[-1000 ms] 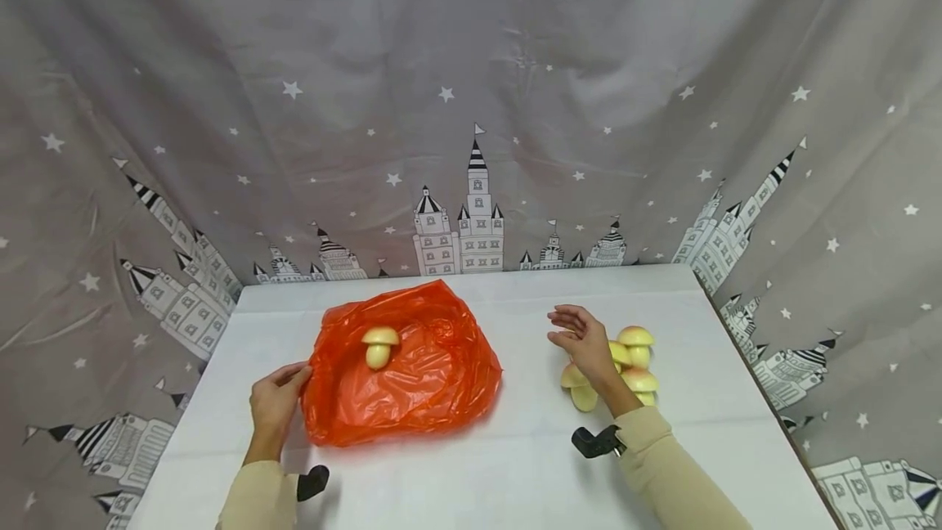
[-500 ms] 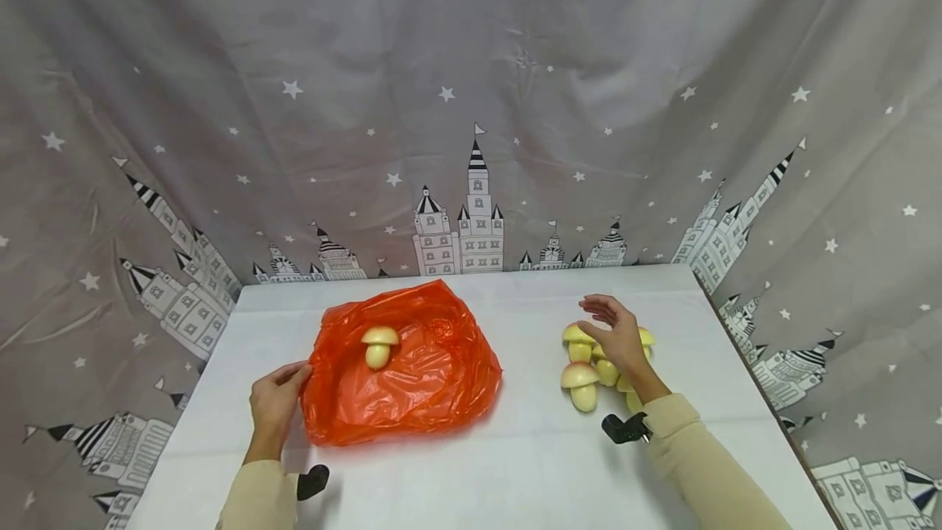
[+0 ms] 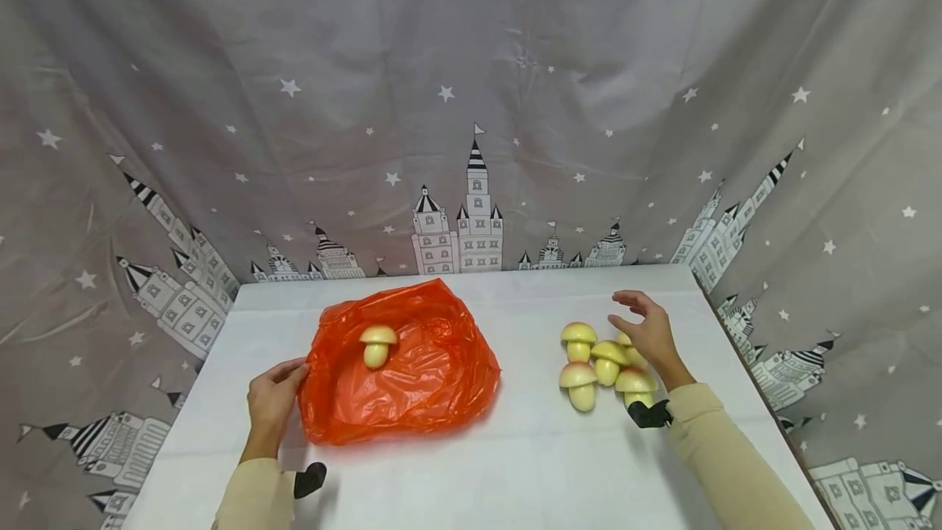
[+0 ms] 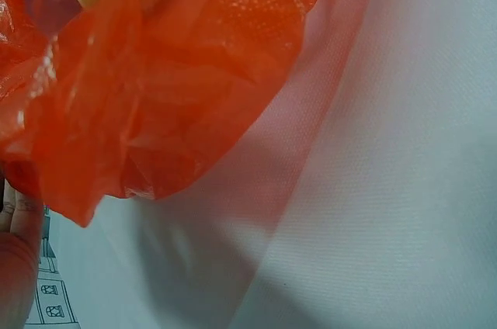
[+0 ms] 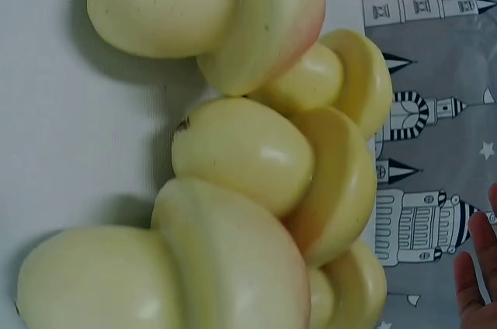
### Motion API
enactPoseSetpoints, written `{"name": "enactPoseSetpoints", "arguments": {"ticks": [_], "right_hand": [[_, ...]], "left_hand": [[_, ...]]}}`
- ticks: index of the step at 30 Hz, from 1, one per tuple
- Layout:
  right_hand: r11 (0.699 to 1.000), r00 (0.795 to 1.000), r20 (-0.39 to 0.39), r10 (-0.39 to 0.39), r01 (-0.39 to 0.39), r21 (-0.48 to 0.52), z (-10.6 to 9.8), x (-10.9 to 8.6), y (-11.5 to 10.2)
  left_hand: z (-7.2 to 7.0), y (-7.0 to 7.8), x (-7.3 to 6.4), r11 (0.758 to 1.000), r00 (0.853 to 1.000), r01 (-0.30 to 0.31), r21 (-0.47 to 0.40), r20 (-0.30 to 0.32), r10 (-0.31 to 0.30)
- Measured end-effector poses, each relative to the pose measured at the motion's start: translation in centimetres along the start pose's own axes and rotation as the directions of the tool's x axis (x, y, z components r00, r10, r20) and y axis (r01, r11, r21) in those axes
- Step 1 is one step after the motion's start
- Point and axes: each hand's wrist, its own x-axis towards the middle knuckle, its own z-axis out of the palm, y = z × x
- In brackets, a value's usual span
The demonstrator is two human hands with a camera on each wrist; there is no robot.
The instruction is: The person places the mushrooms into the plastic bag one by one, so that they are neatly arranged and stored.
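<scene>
A red plastic bag lies spread with its mouth facing up, and a toy mushroom rests inside it. My left hand pinches the bag's left edge; in the left wrist view the bag covers part of the fingers. On the right, several yellow toy mushrooms with pinkish caps sit close together, among them a front-left mushroom and a middle mushroom. Over the back right of this group hovers my right hand, its fingers apart and holding nothing. It partly hides one mushroom.
A white cloth covers the table. Behind and at both sides hangs a grey curtain printed with stars and castles. A black wrist-mounted piece sticks out below the right sleeve, and another beside the left.
My right hand has moved rightward across the mushroom group, uncovering the left and middle mushrooms. The left hand and the bag have stayed in place.
</scene>
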Motion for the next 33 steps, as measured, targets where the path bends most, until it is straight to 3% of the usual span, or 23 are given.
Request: {"name": "enactPoseSetpoints", "arguments": {"ticks": [3, 7, 10, 17, 23, 25, 28, 33], "right_hand": [[1.000, 1.000, 0.000, 0.015, -0.015, -0.010, -0.5, 0.1, 0.4], [0.998, 0.999, 0.007, 0.054, -0.054, -0.035, -1.1, -0.1, 1.2], [0.996, 0.997, -0.001, 0.077, -0.077, -0.051, -1.5, -0.3, 1.9], [0.988, 0.996, 0.019, 0.082, -0.079, -0.132, -2.3, -0.8, 2.9], [0.974, 0.983, 0.095, 0.159, -0.141, -0.178, -2.5, -1.3, 3.1], [0.970, 0.976, 0.113, 0.187, -0.166, -0.177, -2.5, -1.5, 3.2], [0.968, 0.966, 0.139, 0.217, -0.194, -0.161, -2.5, -1.6, 3.3], [0.966, 0.957, 0.161, 0.241, -0.221, -0.132, -2.3, -1.6, 4.1]], "left_hand": [[0.3, -1.5, 1.7, 1.000, 1.000, 0.017, -0.003, -0.005, -0.017], [0.8, -4.5, 4.6, 1.000, 1.000, -0.003, 0.026, -0.024, 0.004], [1.0, -5.8, 5.8, 0.999, 0.999, -0.026, 0.035, -0.024, 0.027], [0.9, -5.4, 5.6, 0.999, 1.000, 0.002, 0.040, -0.021, -0.001], [1.1, -5.8, 5.5, 0.999, 0.999, -0.011, 0.036, -0.036, 0.012], [0.9, -4.9, 4.4, 0.999, 0.999, -0.021, 0.028, -0.028, 0.021], [0.3, -2.1, 1.9, 1.000, 1.000, -0.014, 0.014, 0.006, 0.014], [0.6, -3.3, 3.2, 1.000, 1.000, -0.003, 0.014, -0.001, 0.003]]}}
